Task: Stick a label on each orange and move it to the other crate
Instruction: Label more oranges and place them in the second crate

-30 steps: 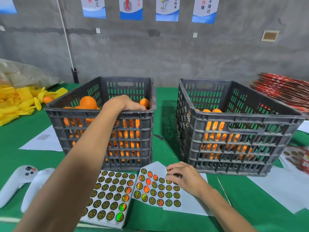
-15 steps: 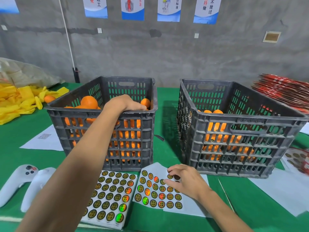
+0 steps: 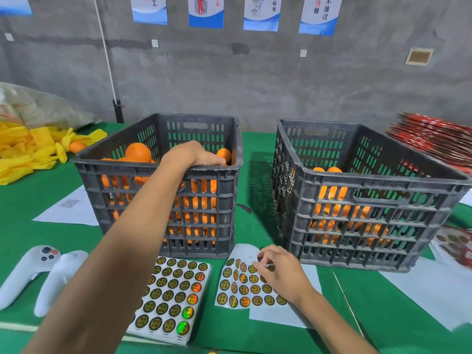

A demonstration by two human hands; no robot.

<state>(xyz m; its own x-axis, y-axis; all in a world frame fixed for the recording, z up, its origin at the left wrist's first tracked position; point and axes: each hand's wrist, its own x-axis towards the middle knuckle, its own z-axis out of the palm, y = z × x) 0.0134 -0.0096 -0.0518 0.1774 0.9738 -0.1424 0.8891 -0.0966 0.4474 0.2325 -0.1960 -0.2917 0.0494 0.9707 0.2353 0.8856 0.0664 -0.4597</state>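
My right grip (image 3: 277,268) pinched a label (image 3: 268,266) off the sheet (image 3: 237,287); my left grip (image 3: 194,155) reached into the left crate (image 3: 163,200), fingers hidden. The orange lay up-left of the label, under the left.

The left hand (image 3: 190,155) dips over the near rim of the left crate (image 3: 163,172), so its fingers and whatever they touch are hidden. The right hand (image 3: 279,273) covers part of a label sheet (image 3: 242,284); whether it pinches a label cannot be told. Label print is too small to read. The wall posters (image 3: 319,14) are cut off at the top edge.
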